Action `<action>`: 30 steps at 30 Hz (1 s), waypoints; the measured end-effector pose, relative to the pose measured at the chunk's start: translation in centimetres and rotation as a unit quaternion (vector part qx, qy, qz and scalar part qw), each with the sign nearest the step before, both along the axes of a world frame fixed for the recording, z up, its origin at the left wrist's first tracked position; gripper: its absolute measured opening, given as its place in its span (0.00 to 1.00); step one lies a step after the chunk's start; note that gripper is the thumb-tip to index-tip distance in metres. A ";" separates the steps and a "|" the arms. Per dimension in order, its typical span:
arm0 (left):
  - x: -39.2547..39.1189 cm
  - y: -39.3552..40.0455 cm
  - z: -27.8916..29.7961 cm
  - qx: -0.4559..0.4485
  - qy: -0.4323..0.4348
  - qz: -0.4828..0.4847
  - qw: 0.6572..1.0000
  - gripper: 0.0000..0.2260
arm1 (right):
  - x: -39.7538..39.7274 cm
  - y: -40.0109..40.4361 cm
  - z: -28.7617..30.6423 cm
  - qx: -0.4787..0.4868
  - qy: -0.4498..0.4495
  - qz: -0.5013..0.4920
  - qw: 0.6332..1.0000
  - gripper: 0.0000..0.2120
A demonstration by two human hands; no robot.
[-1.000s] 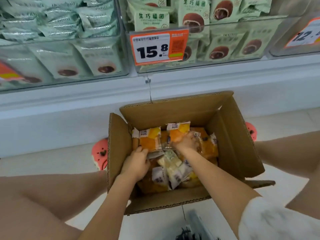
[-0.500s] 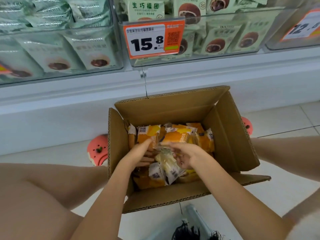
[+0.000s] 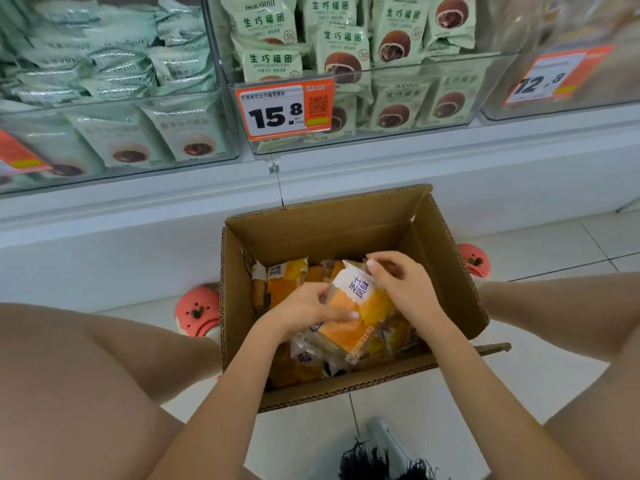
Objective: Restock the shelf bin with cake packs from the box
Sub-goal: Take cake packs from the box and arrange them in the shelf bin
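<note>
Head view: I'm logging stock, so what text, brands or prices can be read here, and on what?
"15.8": orange price tag on the clear middle shelf bin.
"12.8": orange price tag on the right, blurred.
"生巧福团": pale green snack packs.
"芝士风味": orange-and-white cake pack held over the brown cardboard box.
Small print and brand script: unreadable.

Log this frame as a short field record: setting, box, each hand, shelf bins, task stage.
setting: shop aisle, person crouched over a cardboard box on the tiled floor
box contents: orange cake packs
left hand: holds the lifted cake pack at its left side
right hand: pinches the same pack's top edge
shelf bins: hold green packs; price tag reads 15.8
task stage: pack not yet shelved
</note>
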State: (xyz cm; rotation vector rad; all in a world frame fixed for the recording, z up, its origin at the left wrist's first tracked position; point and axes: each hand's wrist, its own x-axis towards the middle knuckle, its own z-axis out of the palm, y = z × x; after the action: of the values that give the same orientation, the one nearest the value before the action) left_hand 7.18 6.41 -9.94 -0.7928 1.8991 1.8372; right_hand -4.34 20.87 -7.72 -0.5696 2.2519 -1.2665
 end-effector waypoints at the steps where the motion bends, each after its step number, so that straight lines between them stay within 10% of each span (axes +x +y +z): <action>1: -0.1 0.4 0.2 -0.012 0.008 -0.021 1.000 0.13 | -0.3 0.0 0.0 0.004 0.017 0.020 1.000 0.08; 16: 0.0 -0.1 1.8 -0.064 -0.025 -0.145 0.987 0.20 | 1.3 0.1 -1.3 -0.011 -0.104 -0.174 0.979 0.10; 20: -0.3 -0.3 3.5 -0.164 -0.008 -0.165 0.972 0.16 | 0.7 0.3 1.4 0.097 0.069 -0.095 0.988 0.04; 24: -1.9 -1.1 7.5 -0.399 0.002 -0.195 0.896 0.18 | -2.0 -0.4 8.9 0.103 0.301 0.137 0.938 0.22; 26: -3.2 -1.6 10.9 -0.487 0.032 -0.224 0.844 0.16 | -3.4 -1.8 12.5 0.212 0.374 0.310 0.848 0.29; 28: -4.9 -1.8 14.6 -0.536 0.068 -0.237 0.807 0.05 | -4.0 -3.7 14.7 0.311 0.427 0.383 0.758 0.28; 30: -6.9 -1.9 18.3 -0.572 0.079 -0.235 0.781 0.06 | -4.8 -5.4 16.4 0.334 0.442 0.373 0.744 0.22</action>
State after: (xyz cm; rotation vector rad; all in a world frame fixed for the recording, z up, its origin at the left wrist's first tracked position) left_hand 0.27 4.52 8.37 -0.3541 2.9285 0.3017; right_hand -9.18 15.42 8.63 -1.7743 2.4194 0.3450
